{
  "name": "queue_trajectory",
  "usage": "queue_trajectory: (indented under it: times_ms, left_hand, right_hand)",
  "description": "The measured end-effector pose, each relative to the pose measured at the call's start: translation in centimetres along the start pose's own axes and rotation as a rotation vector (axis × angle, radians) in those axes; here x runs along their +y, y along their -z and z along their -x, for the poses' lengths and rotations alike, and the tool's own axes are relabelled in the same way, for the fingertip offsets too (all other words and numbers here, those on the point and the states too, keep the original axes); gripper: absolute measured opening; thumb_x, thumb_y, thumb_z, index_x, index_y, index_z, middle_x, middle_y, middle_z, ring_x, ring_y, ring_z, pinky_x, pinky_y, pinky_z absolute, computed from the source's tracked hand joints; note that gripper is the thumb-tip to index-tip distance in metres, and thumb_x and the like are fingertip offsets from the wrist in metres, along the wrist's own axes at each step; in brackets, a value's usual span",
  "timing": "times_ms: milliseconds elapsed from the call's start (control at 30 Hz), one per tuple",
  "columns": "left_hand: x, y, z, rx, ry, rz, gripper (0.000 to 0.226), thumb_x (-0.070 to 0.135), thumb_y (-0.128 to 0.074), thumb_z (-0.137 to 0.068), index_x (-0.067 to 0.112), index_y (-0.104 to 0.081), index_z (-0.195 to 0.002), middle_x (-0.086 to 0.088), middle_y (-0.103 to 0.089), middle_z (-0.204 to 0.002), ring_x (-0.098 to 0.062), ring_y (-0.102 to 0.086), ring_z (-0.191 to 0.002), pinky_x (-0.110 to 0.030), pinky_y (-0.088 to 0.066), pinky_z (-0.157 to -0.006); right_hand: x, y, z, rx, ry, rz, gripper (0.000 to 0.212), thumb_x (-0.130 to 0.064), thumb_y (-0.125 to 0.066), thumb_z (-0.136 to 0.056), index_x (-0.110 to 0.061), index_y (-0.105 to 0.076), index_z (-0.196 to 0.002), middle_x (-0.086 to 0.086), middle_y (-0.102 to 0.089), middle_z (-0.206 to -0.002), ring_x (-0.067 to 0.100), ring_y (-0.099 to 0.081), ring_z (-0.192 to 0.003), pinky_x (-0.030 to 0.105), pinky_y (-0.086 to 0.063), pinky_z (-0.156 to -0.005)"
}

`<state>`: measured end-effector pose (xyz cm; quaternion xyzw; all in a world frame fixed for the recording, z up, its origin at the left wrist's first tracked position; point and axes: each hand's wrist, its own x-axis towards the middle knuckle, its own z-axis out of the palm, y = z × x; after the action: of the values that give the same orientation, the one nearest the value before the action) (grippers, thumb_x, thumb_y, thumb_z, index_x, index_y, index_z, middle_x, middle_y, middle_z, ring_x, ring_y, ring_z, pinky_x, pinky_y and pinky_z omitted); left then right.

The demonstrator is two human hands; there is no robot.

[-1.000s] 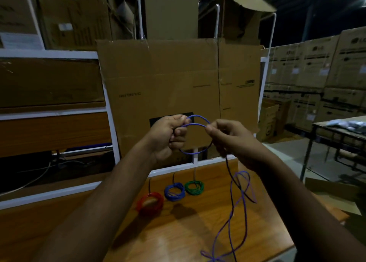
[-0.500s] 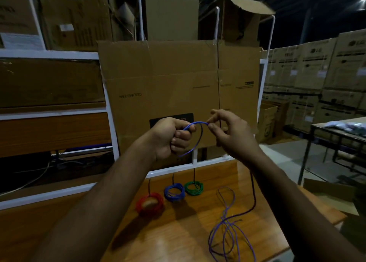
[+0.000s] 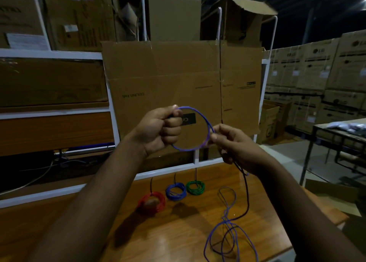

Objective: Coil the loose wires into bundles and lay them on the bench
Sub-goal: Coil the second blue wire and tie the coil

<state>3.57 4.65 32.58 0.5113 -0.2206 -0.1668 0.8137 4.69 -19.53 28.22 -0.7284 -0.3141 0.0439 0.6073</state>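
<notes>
Widening purple wire (image 3: 195,127) loop between hands, slack lower

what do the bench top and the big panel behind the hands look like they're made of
Bench top: looks like wood or wood-look laminate with a glossy finish; orange-brown grain shows and it reflects light.
Big panel: plain brown corrugated cardboard, matte, likely a flattened box, judging by fold creases, tape seams and printed text.
</notes>
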Motion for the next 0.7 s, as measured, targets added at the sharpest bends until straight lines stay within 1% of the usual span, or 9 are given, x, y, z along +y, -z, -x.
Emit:
queue_trajectory:
  times_ms: [33, 100, 233, 300, 367, 433, 533, 633, 700]
  left_hand:
    - [0.4, 0.2, 0.0, 0.015, -0.025, 0.043, 0.029, 0.031, -0.031, -0.102, 0.020, -0.041, -0.077, 0.010, -0.017, -0.054, -0.006, -0.010, -0.044, -0.018, -0.014, -0.038]
    - [0.7, 0.4, 0.0, 0.054, -0.055, 0.077, 0.027, 0.031, -0.032, -0.101, 0.021, -0.039, -0.077, 0.010, -0.013, -0.057, -0.006, -0.008, -0.044, -0.017, -0.013, -0.037]
    - [0.4, 0.6, -0.2, 0.113, -0.107, 0.135, 0.031, 0.031, -0.029, -0.104, 0.020, -0.041, -0.077, 0.010, -0.015, -0.055, -0.007, -0.007, -0.046, -0.017, -0.014, -0.037]
    - [0.8, 0.9, -0.1, 0.143, -0.141, 0.196, 0.032, 0.031, -0.029, -0.104, 0.020, -0.041, -0.076, 0.009, -0.020, -0.051, -0.007, -0.008, -0.047, -0.017, -0.016, -0.036]
    - [1.3, 1.2, 0.1, 0.152, -0.153, 0.207, 0.032, 0.031, -0.029, -0.104, 0.020, -0.041, -0.076, 0.009, -0.026, -0.048, -0.006, -0.008, -0.047, -0.017, -0.016, -0.036]
    - [1.3, 1.2, 0.3, 0.145, -0.144, 0.198, 0.033, 0.031, -0.029, -0.105, 0.020, -0.041, -0.076, 0.009, -0.028, -0.047, -0.006, -0.008, -0.047, -0.017, -0.016, -0.036]
    - [1.1, 1.1, 0.4, 0.140, -0.151, 0.201, 0.033, 0.031, -0.028, -0.105, 0.020, -0.041, -0.077, 0.009, -0.028, -0.048, -0.007, -0.009, -0.047, -0.017, -0.017, -0.036]
    - [1.3, 1.3, 0.4, 0.157, -0.169, 0.210, 0.034, 0.031, -0.028, -0.105, 0.020, -0.042, -0.077, 0.009, -0.028, -0.049, -0.007, -0.010, -0.046, -0.018, -0.017, -0.036]
    - [1.6, 1.6, 0.5, 0.170, -0.182, 0.200, 0.034, 0.032, -0.028, -0.105, 0.020, -0.042, -0.077, 0.009, -0.028, -0.049, -0.006, -0.014, -0.041, -0.018, -0.017, -0.036]
  right_hand:
    - [0.7, 0.3, 0.3, -0.012, -0.013, 0.043, 0.020, -0.019, -0.053, -0.101, -0.001, -0.057, -0.108, 0.014, -0.068, -0.102, 0.008, -0.042, -0.051, 0.020, -0.035, -0.046]
    - [2.2, 0.3, 0.8, 0.015, -0.021, 0.169, 0.012, -0.017, -0.057, -0.099, -0.007, -0.063, -0.101, 0.005, -0.068, -0.097, 0.009, -0.048, -0.057, 0.022, -0.040, -0.052]
    - [4.4, -0.9, 1.3, 0.288, 0.217, 0.576, 0.007, -0.019, -0.069, -0.091, -0.025, -0.066, -0.090, -0.009, -0.067, -0.086, 0.006, -0.064, -0.084, 0.022, -0.053, -0.074]
    - [4.8, -0.9, 1.8, 0.330, 0.322, 0.691, 0.017, -0.009, -0.072, -0.085, -0.022, -0.065, -0.091, -0.012, -0.065, -0.091, 0.004, -0.062, -0.092, 0.013, -0.049, -0.079]
    - [5.7, -0.3, 2.2, 0.326, 0.294, 0.756, 0.022, -0.006, -0.072, -0.084, -0.024, -0.062, -0.090, -0.011, -0.061, -0.108, -0.002, -0.055, -0.105, 0.007, -0.041, -0.084]
    - [6.9, 0.1, 2.4, 0.374, 0.224, 0.701, 0.026, -0.009, -0.071, -0.087, -0.031, -0.058, -0.086, -0.011, -0.053, -0.122, 0.000, -0.049, -0.119, 0.011, -0.042, -0.092]
    - [7.7, 0.1, 2.4, 0.496, 0.227, 0.552, 0.030, -0.010, -0.072, -0.088, -0.037, -0.060, -0.094, -0.015, -0.062, -0.109, 0.002, -0.061, -0.107, 0.015, -0.054, -0.079]
    - [7.0, 0.5, 2.8, 0.477, 0.212, 0.330, 0.024, -0.009, -0.077, -0.083, -0.020, -0.067, -0.103, -0.006, -0.072, -0.096, 0.010, -0.070, -0.095, 0.029, -0.061, -0.076]
    - [6.3, 1.5, 3.1, 0.316, 0.155, 0.142, 0.023, -0.009, -0.075, -0.082, -0.008, -0.069, -0.104, 0.007, -0.075, -0.098, 0.023, -0.073, -0.094, 0.037, -0.061, -0.081]
